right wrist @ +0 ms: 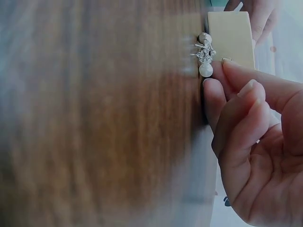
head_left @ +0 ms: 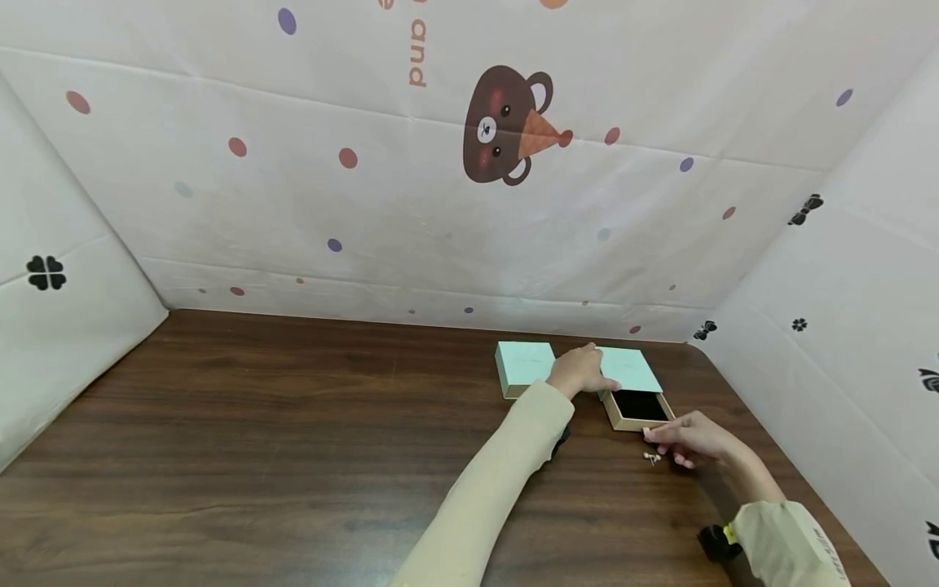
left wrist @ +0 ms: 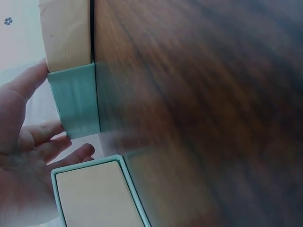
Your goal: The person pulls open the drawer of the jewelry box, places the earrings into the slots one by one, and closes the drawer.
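A mint-green drawer box [head_left: 631, 369] lies toward the back right, its tan drawer [head_left: 629, 424] pulled out at the front and showing a black inside. My left hand [head_left: 581, 370] grips the green sleeve, thumb at the front edge and fingers toward the back. At the drawer's front, my right hand [head_left: 695, 439] pinches the drawer's front edge with thumb and index finger, the other fingers curled below. Pearl earrings with clear stones [right wrist: 206, 54] lie on the table just before the drawer, close to the right fingertips.
A second mint-green box [head_left: 525, 361], closed, stands left of the left hand. The brown wood table [head_left: 279, 440] meets a white back sheet [head_left: 411, 204] with dots and a bear print. Another white sheet [head_left: 844, 326] rises along the right edge.
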{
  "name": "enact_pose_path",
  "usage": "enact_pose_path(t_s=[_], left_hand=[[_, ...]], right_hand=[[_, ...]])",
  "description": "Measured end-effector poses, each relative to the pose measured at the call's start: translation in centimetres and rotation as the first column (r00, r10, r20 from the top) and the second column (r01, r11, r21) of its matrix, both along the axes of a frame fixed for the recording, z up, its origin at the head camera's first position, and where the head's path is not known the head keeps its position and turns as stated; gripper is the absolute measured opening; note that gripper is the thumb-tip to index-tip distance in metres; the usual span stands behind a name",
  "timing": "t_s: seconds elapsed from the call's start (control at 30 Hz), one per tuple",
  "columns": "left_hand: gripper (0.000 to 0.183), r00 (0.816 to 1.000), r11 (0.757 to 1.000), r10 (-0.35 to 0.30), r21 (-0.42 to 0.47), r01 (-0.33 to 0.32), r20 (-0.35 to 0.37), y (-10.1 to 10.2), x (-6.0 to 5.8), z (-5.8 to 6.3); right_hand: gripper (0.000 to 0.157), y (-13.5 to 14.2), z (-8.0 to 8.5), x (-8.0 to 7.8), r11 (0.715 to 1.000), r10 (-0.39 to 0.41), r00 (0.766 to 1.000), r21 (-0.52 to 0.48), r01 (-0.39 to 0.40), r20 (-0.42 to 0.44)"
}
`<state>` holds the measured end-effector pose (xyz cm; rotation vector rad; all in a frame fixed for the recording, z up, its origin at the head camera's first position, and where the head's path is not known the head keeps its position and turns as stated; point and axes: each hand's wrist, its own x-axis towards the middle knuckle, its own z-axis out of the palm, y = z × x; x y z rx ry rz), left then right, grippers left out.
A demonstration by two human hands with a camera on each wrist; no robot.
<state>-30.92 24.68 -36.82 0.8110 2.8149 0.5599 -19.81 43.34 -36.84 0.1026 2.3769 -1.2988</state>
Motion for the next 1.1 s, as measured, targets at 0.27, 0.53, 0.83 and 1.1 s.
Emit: enact_pose_path(t_s=[0.27,0.53,0.83,1.1], left_hand=[[0.065,1.0,1.0,-0.012,0.001,0.012,-0.002,0.1,-0.2,-0.2],[0.064,1.0,1.0,-0.014,-0.003,0.014,0.002,0.1,-0.2,-0.2],[0.065,1.0,1.0,-0.012,0.005,0.012,0.013,0.0,-0.3,-0.2],[0.068,1.0,1.0,0.004,-0.012,-0.004,0.021,0.2,-0.2,-0.2]], right_hand=[[0.025,0.1,0.0,0.4,1.0,-0.001,1.0,0.011,0.001,0.007],[0.023,0.2,-0.1,0.7,1.0,0.006,1.0,-0.003,-0.006,0.001],[0.028,-0.3,0.1,0.9,0.999,0.016,1.0,0.031,-0.016,0.007],[0.03,0.2,0.2,1.1,0.993,0.079,0.997,0.083,-0.079,0.008]])
